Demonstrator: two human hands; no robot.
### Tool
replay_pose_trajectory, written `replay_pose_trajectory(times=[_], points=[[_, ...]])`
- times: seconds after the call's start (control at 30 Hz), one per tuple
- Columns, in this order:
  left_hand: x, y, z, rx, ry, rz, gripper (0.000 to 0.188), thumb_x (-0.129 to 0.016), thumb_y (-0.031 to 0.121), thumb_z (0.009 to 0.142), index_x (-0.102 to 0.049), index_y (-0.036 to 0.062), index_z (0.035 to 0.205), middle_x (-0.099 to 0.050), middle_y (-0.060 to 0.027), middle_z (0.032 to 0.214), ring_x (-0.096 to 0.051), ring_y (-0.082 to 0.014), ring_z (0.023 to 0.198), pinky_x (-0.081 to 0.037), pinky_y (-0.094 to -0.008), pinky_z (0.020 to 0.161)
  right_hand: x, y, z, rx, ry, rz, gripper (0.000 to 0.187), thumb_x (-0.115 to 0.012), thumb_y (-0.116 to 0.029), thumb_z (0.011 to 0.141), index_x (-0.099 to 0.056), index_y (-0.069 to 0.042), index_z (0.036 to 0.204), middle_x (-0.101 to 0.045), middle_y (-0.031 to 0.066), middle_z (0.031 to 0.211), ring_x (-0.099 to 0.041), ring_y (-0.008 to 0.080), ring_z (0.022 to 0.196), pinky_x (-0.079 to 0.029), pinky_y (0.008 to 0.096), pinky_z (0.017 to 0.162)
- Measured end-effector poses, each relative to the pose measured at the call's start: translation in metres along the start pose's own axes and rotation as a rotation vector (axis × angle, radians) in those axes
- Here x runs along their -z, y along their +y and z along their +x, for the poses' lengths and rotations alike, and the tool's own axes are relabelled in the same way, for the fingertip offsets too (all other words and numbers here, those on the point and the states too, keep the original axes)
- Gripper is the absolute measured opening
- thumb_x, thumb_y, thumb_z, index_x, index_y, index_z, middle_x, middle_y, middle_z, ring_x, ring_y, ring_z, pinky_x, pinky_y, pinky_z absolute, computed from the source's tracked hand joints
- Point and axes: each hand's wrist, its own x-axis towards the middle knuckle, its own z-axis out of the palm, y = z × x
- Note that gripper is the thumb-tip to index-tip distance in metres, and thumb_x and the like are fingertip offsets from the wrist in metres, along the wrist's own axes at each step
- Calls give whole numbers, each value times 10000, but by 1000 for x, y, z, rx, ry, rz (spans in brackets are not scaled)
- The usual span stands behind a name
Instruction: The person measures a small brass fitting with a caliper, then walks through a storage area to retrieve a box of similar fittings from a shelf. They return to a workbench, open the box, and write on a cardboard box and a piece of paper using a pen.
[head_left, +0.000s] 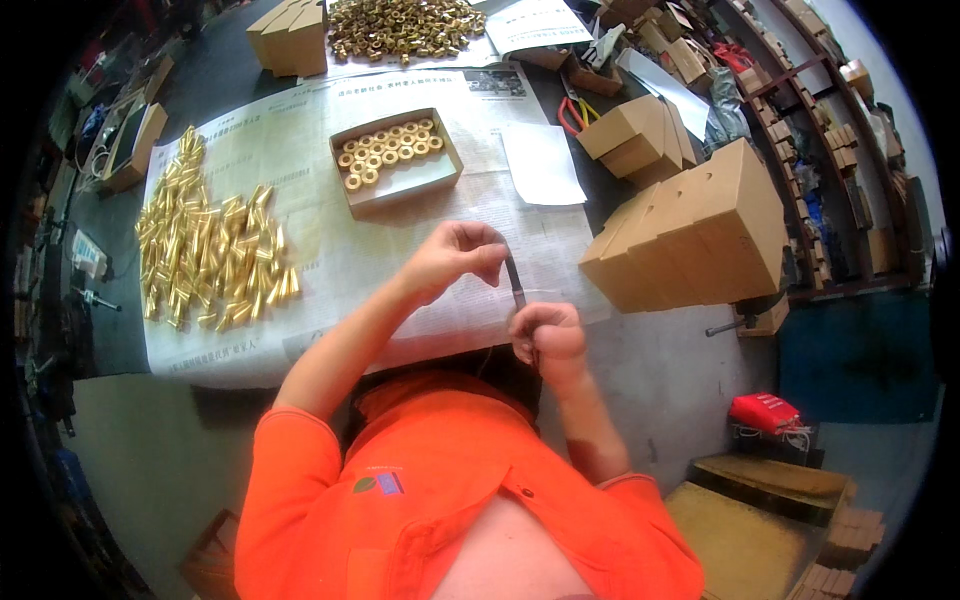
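Note:
My right hand (550, 335) is closed around the lower part of a dark, thin strip-shaped tool (515, 278) near the table's front edge. The tool stands nearly upright, its upper end beside the fingers of my left hand (462, 258). Those fingers are pinched together; what they hold, if anything, is hidden. Just beyond my left hand lies a shallow open cardboard box (415, 189) with rows of brass rings (390, 148) in it. To the left spreads a heap of slim, tapered brass pieces (220, 255).
Newspaper (300, 225) covers the tabletop. A pile of brass nuts (405, 28) sits at the far side, next to cardboard boxes (290, 40). White paper (542, 163), red-handled pliers (572, 115) and larger cartons (690, 235) stand on the right. Loaded shelves (830, 140) line the right wall.

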Motion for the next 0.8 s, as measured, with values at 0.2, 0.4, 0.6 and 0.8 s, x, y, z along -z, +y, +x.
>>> replay_pose_trajectory(times=[0.2, 0.4, 0.6, 0.8], points=[[9, -10, -3, -5, 24, 86, 165, -632, 116, 804, -613, -43, 843, -600, -63, 728, -580, -130, 628, -504, -268, 583, -5, 13, 5, 345, 59, -759, 196, -436, 34, 586, -603, 15, 687, -542, 46, 644, -487, 123, 572, -358, 225, 488], [8, -4, -5, 45, -123, -135, 161, -606, 87, 817, -602, -55, 892, -602, -74, 743, -593, -161, 616, -501, -281, 613, 26, 34, 2, -224, -422, 941, 388, -653, -318, 722, -561, 1, 921, -487, 139, 836, -440, 123, 578, -367, 238, 390], [11, -8, -1, -3, 101, -334, 161, -581, 127, 842, -602, -6, 929, -596, -52, 721, -584, -147, 630, -497, -284, 613, 13, 1, 3, 183, -334, 582, 956, -699, -510, 653, -255, -70, 1376, -448, 278, 1204, -546, 287, 894, -493, 337, 692], [0, -10, -1, -42, 160, -469, 153, -569, 136, 849, -593, 3, 920, -587, -59, 698, -586, -172, 635, -480, -290, 629, 9, 2, 10, 668, -173, -217, 678, -697, -275, 696, -425, -35, 1270, -553, 213, 1093, -605, 277, 863, -490, 344, 726]])
